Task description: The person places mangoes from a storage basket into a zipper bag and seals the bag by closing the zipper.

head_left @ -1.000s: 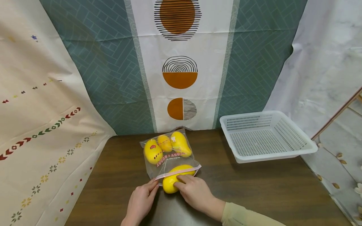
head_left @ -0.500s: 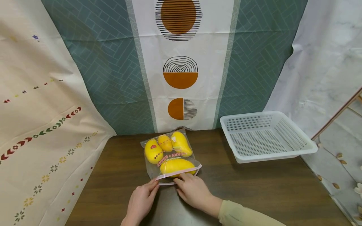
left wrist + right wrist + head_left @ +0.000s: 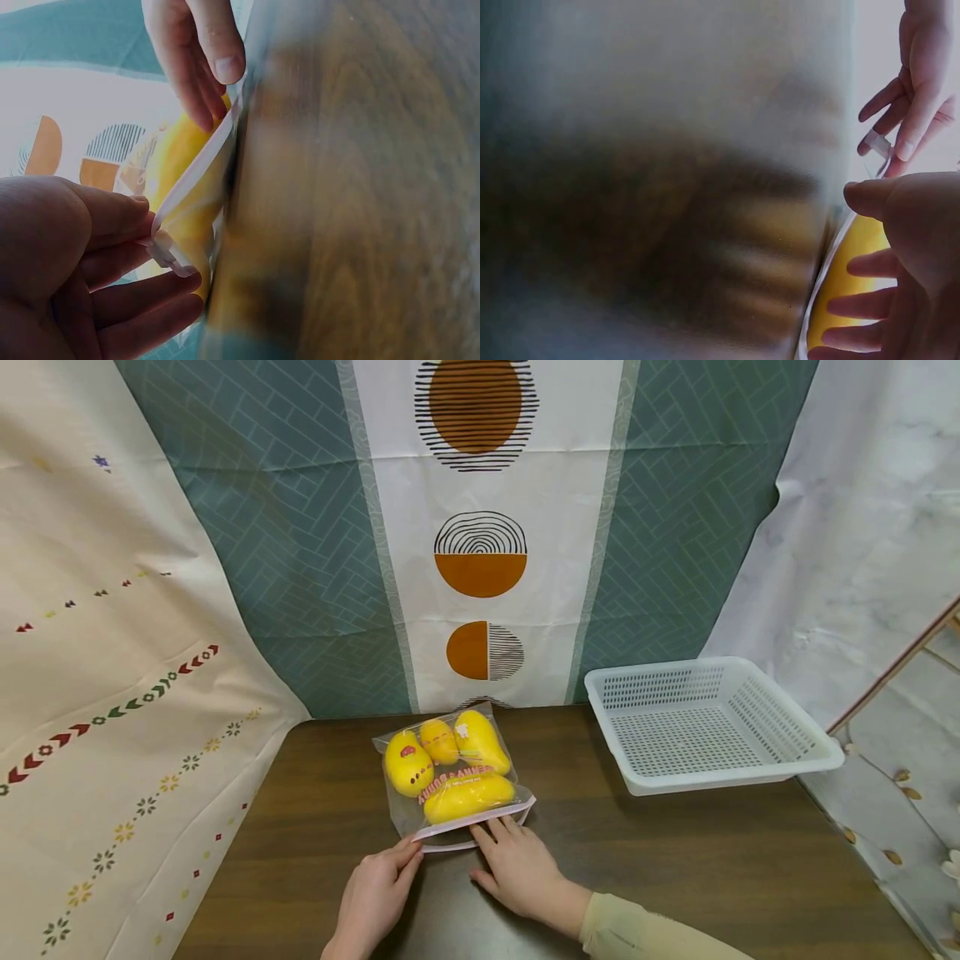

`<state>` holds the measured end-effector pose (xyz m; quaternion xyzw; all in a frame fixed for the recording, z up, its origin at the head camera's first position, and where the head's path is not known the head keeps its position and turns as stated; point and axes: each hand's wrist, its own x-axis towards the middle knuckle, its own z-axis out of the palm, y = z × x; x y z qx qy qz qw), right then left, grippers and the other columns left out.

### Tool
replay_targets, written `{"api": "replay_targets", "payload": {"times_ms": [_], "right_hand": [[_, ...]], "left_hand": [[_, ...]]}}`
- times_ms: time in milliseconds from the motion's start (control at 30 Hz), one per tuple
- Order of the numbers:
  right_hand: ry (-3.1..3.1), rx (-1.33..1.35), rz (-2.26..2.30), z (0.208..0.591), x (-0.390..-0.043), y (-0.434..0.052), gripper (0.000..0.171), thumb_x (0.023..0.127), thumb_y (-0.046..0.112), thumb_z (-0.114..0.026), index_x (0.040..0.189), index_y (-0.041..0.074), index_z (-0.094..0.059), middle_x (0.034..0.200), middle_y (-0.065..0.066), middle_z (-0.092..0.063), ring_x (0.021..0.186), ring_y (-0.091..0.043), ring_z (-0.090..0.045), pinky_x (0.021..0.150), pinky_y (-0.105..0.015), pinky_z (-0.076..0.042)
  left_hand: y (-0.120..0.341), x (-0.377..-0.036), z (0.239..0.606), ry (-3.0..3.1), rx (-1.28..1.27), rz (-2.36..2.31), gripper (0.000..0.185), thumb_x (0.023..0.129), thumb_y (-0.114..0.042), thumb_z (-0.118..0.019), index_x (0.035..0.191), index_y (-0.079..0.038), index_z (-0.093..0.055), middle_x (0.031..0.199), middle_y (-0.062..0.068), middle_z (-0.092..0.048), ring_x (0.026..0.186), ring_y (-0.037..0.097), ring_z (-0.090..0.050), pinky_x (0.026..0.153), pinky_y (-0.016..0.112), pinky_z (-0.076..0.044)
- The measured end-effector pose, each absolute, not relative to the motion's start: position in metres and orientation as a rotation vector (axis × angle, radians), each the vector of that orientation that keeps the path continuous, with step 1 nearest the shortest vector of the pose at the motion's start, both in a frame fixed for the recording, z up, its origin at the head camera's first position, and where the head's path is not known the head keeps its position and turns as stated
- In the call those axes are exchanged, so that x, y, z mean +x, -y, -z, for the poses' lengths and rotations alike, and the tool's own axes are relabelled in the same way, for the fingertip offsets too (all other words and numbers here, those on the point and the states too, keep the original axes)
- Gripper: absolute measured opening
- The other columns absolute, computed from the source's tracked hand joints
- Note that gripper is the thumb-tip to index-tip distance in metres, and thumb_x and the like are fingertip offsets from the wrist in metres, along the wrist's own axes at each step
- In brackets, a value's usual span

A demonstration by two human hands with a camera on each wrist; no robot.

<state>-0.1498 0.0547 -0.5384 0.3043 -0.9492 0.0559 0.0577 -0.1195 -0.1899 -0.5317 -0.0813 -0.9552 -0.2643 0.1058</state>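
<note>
A clear zip bag with pink lettering lies on the table, its mouth with a pale pink strip facing me. Inside are several yellow fruits that look like mangoes; the nearest mango lies crosswise just behind the mouth. My left hand pinches the left corner of the mouth between thumb and fingers. At the mouth's right part is my right hand, its fingers extended and spread, with the fingertips at the opening. No fruit is gripped in it. In the right wrist view the yellow mango shows behind those fingers.
A white perforated basket stands at the back right of the dark wooden table. Patterned cloths hang behind the table and along both sides.
The nearest mango, earlier sticking out of the bag's mouth, has slid wholly inside and away from me. My right hand has let go and straightened its fingers. The left hand stays put.
</note>
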Motion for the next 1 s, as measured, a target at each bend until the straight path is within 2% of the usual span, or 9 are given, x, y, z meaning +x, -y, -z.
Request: {"api": "replay_targets", "payload": {"times_ms": [333,500,600,767,867,1000], "right_hand": [[2.843,0.966,-0.126,0.539,-0.150,-0.059,0.060,0.100,0.054,-0.072,0.144,0.013,-0.067,0.142,-0.016,-0.065,0.130,-0.038,-0.063,0.103,-0.051,-0.055],[2.877,0.988,-0.094,0.526,-0.147,-0.060,0.047,0.100,0.051,-0.072,0.132,0.016,-0.073,0.131,-0.011,-0.070,0.123,-0.035,-0.066,0.100,-0.048,-0.057],[2.835,1.016,-0.107,0.519,-0.146,-0.060,0.035,0.100,0.047,-0.073,0.119,0.018,-0.078,0.113,-0.003,-0.075,0.108,-0.026,-0.071,0.089,-0.042,-0.060],[2.684,1.076,-0.224,0.508,-0.149,-0.058,0.013,0.098,0.036,-0.077,0.098,0.023,-0.080,0.088,0.011,-0.074,0.079,-0.011,-0.069,0.065,-0.031,-0.058],[2.622,1.105,-0.278,0.501,-0.151,-0.054,0.010,0.098,0.033,-0.077,0.097,0.024,-0.081,0.084,0.013,-0.072,0.074,-0.008,-0.067,0.063,-0.028,-0.056],[2.576,1.148,-0.376,0.497,-0.152,-0.047,0.010,0.099,0.032,-0.076,0.100,0.025,-0.083,0.086,0.014,-0.072,0.077,-0.005,-0.068,0.067,-0.025,-0.057]], "left_hand": [[0.190,-0.118,0.530,2.820,-0.239,0.862,0.020,0.099,-0.019,-0.079,0.117,-0.013,-0.085,0.129,0.002,-0.076,0.112,0.024,-0.076,0.089,0.050,-0.062],[0.195,-0.116,0.527,2.660,-0.243,0.894,0.001,0.092,-0.022,-0.087,0.092,-0.021,-0.088,0.121,-0.003,-0.079,0.098,0.016,-0.078,0.068,0.031,-0.062],[0.203,-0.116,0.524,2.528,-0.281,0.887,0.009,0.087,-0.016,-0.091,0.083,-0.022,-0.085,0.107,-0.008,-0.081,0.084,0.007,-0.076,0.061,0.023,-0.058],[0.221,-0.118,0.517,2.514,-0.293,0.835,0.018,0.081,-0.012,-0.094,0.087,-0.024,-0.082,0.087,-0.019,-0.072,0.069,0.000,-0.064,0.059,0.026,-0.057],[0.226,-0.119,0.515,2.658,-0.259,0.819,0.024,0.079,-0.015,-0.097,0.090,-0.028,-0.080,0.091,-0.021,-0.070,0.072,0.004,-0.063,0.059,0.025,-0.053],[0.228,-0.119,0.517,2.798,-0.191,0.852,0.026,0.078,-0.018,-0.098,0.095,-0.028,-0.081,0.099,-0.021,-0.071,0.077,0.007,-0.064,0.061,0.025,-0.051]]}}
